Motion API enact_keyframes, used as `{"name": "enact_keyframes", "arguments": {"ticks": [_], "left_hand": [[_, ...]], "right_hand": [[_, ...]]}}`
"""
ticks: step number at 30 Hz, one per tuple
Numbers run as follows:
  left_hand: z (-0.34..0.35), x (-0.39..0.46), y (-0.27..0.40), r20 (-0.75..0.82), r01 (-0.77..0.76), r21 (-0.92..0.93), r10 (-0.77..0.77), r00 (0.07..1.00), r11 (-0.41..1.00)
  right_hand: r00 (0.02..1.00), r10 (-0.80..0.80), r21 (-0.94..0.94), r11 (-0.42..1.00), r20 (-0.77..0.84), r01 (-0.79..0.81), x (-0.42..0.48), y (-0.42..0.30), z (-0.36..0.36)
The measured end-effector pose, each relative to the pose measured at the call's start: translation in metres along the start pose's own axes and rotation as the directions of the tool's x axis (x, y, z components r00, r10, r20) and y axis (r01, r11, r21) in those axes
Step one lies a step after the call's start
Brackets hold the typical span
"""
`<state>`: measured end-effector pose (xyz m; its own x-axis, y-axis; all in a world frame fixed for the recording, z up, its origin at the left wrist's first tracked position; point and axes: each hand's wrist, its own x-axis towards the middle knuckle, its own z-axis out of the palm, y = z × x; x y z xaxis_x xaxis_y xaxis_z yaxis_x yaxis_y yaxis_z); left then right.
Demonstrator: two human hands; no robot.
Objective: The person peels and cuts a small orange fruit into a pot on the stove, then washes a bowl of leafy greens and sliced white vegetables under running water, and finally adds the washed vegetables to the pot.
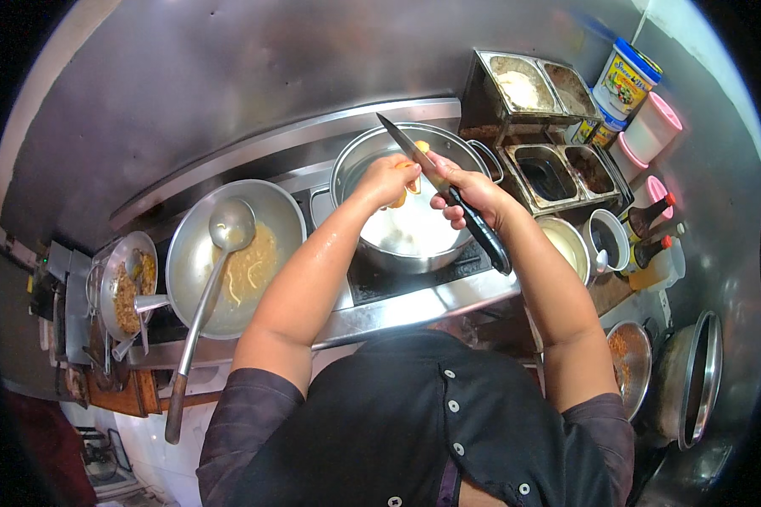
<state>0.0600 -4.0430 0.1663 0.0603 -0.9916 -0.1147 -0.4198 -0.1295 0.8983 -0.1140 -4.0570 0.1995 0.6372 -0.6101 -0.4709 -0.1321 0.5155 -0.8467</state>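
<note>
Over a wide steel pot (412, 244) on the stove, my left hand (387, 180) holds an orange-yellow piece of food (412, 184), too small to name surely. My right hand (472, 190) grips a kitchen knife (480, 231) by its black handle, the blade pointing up and left across the pot, close to my left fingers. Another yellow piece (422, 146) shows beside the blade. Left of the pot, a large metal wok (187, 253) holds brown liquid with pale strands, and a long-handled ladle (231, 225) rests in it.
A smaller pan (109, 298) with browned food stands far left. To the right are metal inserts (542, 174), a pot of pale liquid (561, 244), a dark-filled container (609, 241), sauce bottles (647, 250) and plastic tubs (624, 79). Bowls (634, 361) sit lower right. A metal wall rises behind the stove.
</note>
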Motion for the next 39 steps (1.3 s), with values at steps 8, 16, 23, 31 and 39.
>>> {"name": "enact_keyframes", "arguments": {"ticks": [8, 16, 23, 31, 39], "left_hand": [[0.004, 0.003, -0.004, -0.071, 0.001, -0.115, -0.010, 0.997, 0.993], [0.005, 0.000, -0.004, -0.150, -0.044, -0.171, 0.018, 0.988, 0.984], [0.006, -0.013, 0.017, 0.113, -0.085, -0.001, 0.084, 0.990, 0.996], [-0.011, -0.012, 0.008, 0.343, -0.047, 0.215, -0.030, 0.939, 0.975], [-0.022, -0.015, 0.008, 0.426, -0.018, 0.317, -0.126, 0.896, 0.948]], "right_hand": [[0.997, -0.080, -0.086, 0.993, -0.014, 0.079, 0.000, 0.005, 0.003], [0.944, -0.302, -0.409, 0.884, -0.134, 0.225, -0.001, 0.003, 0.011], [0.872, -0.459, -0.463, 0.819, -0.172, 0.339, 0.028, 0.013, 0.003], [0.900, -0.435, -0.579, 0.743, -0.037, 0.335, 0.018, 0.008, -0.009], [0.941, -0.339, -0.517, 0.803, 0.011, 0.295, 0.015, 0.004, -0.012]]}}
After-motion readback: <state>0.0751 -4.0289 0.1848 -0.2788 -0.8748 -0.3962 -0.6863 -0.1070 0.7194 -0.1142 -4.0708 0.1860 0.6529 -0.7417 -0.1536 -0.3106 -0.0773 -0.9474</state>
